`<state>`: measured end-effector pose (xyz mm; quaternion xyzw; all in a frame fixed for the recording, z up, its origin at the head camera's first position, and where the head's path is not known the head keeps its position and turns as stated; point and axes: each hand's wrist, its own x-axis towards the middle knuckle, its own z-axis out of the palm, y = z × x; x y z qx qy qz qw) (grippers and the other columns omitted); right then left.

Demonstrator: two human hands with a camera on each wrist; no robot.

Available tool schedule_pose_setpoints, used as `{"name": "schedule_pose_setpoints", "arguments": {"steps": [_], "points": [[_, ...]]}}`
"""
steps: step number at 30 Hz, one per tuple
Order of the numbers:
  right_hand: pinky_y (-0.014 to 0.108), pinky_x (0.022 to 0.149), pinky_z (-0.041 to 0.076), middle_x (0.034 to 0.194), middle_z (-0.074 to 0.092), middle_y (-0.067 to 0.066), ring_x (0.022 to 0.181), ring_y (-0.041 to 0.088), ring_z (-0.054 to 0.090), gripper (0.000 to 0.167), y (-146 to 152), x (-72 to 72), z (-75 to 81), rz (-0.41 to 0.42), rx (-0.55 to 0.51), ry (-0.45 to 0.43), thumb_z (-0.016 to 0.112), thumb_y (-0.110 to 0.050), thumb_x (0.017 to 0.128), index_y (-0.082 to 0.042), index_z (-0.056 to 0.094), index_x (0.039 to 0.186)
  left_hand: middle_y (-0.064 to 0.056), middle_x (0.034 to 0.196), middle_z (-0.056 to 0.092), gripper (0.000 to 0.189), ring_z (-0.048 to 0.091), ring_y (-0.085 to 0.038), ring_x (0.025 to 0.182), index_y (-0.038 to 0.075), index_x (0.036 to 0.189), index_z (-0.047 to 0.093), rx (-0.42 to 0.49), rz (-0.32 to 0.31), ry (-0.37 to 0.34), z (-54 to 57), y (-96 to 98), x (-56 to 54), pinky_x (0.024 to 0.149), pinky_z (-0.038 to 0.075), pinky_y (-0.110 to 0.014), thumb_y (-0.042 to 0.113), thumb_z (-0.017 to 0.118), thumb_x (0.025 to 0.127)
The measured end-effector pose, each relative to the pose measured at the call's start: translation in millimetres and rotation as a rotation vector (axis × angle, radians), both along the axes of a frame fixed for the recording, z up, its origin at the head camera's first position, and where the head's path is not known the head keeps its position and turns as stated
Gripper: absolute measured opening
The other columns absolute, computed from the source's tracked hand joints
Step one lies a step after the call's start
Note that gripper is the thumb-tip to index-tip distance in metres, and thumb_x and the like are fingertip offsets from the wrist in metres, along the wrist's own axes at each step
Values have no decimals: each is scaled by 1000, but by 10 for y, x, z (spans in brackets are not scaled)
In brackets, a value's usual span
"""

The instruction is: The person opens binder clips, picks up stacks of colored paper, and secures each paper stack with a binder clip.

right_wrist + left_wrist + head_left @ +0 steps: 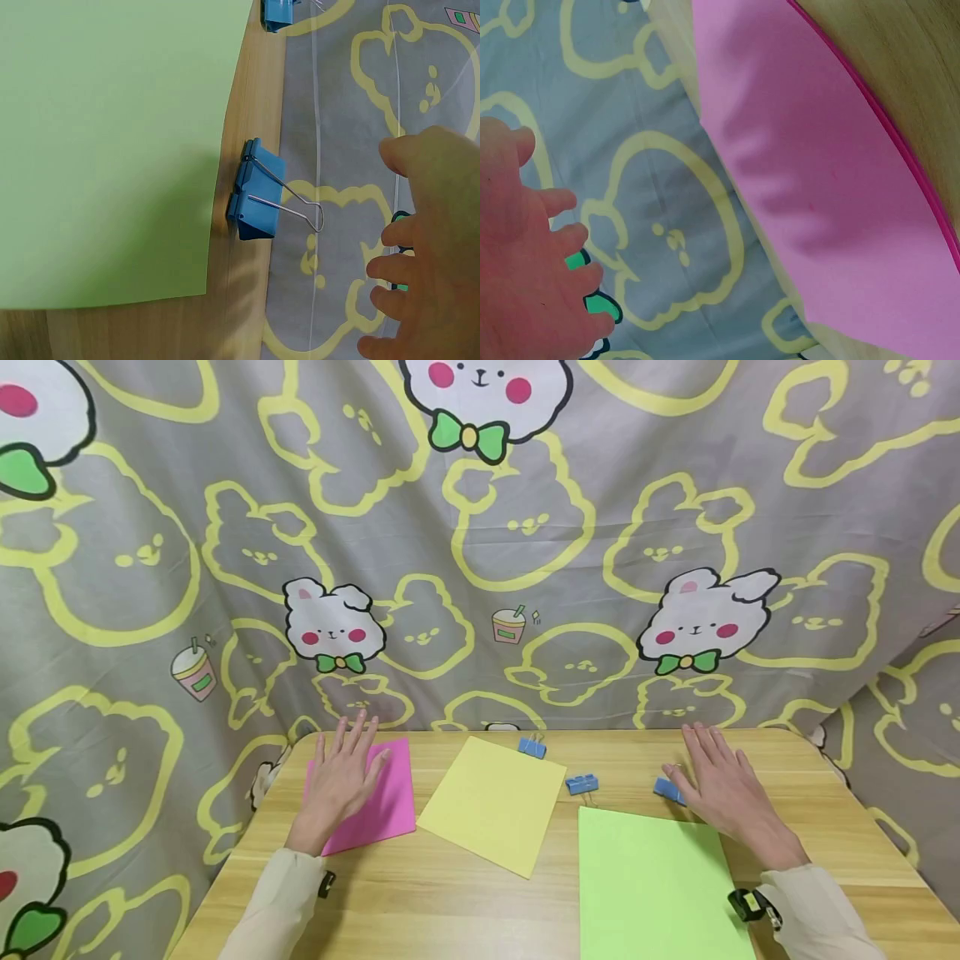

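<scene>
My left hand (pixel 341 785), fingers straight, is held over a stack of pink paper (pixel 390 802); the left wrist view shows it apart from the paper, with a shadow cast on the sheet. My right hand (pixel 723 785) stretches out near a blue binder clip (pixel 667 790), which it partly hides in the head view. In the right wrist view that hand is apart from the clip (pixel 256 195), whose wire handles stick out. Between the hands lie a stack of yellow paper (pixel 495 806) and a larger stack of green paper (pixel 656 885). Both hands hold nothing.
Two more blue binder clips (pixel 532 747) (pixel 582 785) lie near the yellow and green paper. Everything rests on a wooden table (pixel 450 910) with rounded far corners. A grey curtain (pixel 420 543) with cartoon bears hangs right behind its far edge and on both sides.
</scene>
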<state>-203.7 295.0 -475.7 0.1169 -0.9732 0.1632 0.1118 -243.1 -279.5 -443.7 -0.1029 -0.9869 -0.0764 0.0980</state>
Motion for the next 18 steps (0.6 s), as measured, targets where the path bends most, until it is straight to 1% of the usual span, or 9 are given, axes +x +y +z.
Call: {"name": "schedule_pose_setpoints", "arguments": {"steps": [6, 9, 11, 14, 16, 18], "points": [[79, 108, 16, 163, 15, 34, 150, 54, 12, 79, -3, 10, 45, 12, 12, -39, 41, -45, 109, 8, 14, 159, -13, 171, 11, 69, 1, -40, 155, 11, 164, 20, 7, 8, 9, -8, -34, 17, 120, -5, -64, 51, 32, 110], [78, 109, 17, 162, 18, 36, 148, 55, 14, 76, -2, 9, 62, 24, 4, -52, 40, -43, 110, 10, 16, 158, -13, 171, 10, 70, 3, -40, 155, 11, 164, 21, 7, 11, 16, -8, -51, 32, 120, -4, -64, 54, 29, 109], [77, 108, 21, 159, 22, 38, 145, 58, 19, 72, -5, 9, 64, 37, -19, -46, 42, -40, 110, 12, 22, 156, -14, 171, 11, 71, 4, -41, 155, 11, 164, 21, 7, 15, 15, -7, -63, 41, 120, -3, -65, 55, 27, 109], [75, 103, 32, 152, 32, 41, 136, 61, 33, 63, -20, 12, 68, 57, -63, -29, 49, -33, 109, 13, 34, 151, -15, 171, 10, 71, 7, -44, 154, 11, 164, 21, 28, 21, -3, -5, -76, 54, 119, 0, -67, 56, 26, 109], [74, 97, 39, 147, 39, 40, 128, 60, 43, 57, -35, 17, 71, 63, -94, -28, 53, -29, 108, 12, 41, 147, -18, 170, 10, 72, 8, -44, 154, 11, 164, 22, 67, 32, -30, -6, -90, 65, 119, 1, -68, 57, 27, 109], [72, 93, 44, 144, 44, 38, 122, 58, 50, 54, -50, 15, 76, 60, -121, -41, 54, -28, 108, 11, 44, 145, -21, 169, 11, 72, 9, -46, 153, 10, 163, 23, 116, 48, -58, -12, -106, 81, 118, 2, -69, 56, 29, 109]]}}
